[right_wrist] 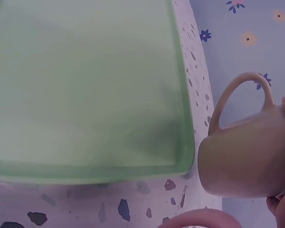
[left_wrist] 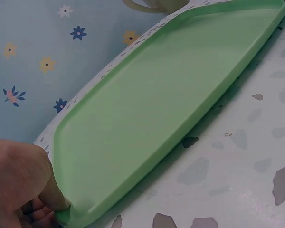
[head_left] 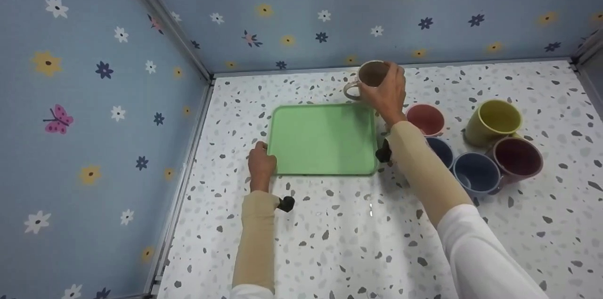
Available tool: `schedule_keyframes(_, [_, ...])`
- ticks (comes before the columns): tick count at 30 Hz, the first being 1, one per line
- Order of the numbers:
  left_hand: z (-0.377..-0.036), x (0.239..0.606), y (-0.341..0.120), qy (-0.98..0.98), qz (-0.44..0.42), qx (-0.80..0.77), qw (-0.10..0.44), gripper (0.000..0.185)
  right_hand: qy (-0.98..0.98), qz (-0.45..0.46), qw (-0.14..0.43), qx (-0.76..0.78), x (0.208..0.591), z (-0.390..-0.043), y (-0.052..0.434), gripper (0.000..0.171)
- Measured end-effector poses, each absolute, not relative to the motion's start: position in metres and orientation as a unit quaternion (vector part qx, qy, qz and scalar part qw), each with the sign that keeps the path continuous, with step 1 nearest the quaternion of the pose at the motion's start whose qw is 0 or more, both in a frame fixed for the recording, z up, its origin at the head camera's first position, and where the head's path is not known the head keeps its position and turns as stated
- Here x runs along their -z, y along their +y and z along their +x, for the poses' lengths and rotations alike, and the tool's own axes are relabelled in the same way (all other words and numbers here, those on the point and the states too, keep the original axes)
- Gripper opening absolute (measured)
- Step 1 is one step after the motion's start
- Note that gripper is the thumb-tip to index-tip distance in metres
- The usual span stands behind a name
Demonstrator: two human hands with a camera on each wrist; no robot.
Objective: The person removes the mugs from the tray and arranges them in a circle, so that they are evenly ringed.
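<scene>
A light green tray (head_left: pixel 325 141) lies on the speckled table with nothing on it. My left hand (head_left: pixel 262 162) grips its left edge near the front corner; in the left wrist view the thumb (left_wrist: pixel 54 194) bends over the rim. Beyond the tray's far right corner, my right hand (head_left: pixel 387 92) holds a beige mug (head_left: pixel 370 75) by its rim and side. The mug's handle (right_wrist: pixel 237 90) points left in the head view, away from the fingers. In the right wrist view the mug is beside the tray's corner, apart from it.
Right of the tray stand several mugs: a pink one (head_left: pixel 426 119), a yellow-green one (head_left: pixel 490 122), a dark red one (head_left: pixel 518 160) and blue ones (head_left: pixel 476 176), partly behind my right forearm. Flowered walls (head_left: pixel 301 12) border the table at the back and left.
</scene>
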State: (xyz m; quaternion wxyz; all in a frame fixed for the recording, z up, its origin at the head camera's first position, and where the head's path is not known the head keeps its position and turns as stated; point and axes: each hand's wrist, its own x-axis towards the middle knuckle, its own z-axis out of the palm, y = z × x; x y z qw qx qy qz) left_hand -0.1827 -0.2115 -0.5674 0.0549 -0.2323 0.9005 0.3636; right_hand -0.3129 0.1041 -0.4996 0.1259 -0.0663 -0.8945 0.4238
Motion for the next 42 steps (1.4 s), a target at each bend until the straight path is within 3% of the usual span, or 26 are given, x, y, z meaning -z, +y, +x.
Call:
schedule_keyframes(34, [-0.184,0.571,-0.212,0.902,-0.227,-0.364,0.055,0.046,-0.896,-0.188,0.114,-0.385,0.484,-0.310,0.166,0.094])
schedule_keyframes(42, [-0.184,0.570,-0.212,0.905,-0.225,-0.357,0.051,0.042,-0.885,-0.230,0.075,-0.397,0.482,-0.306,0.179,0.097])
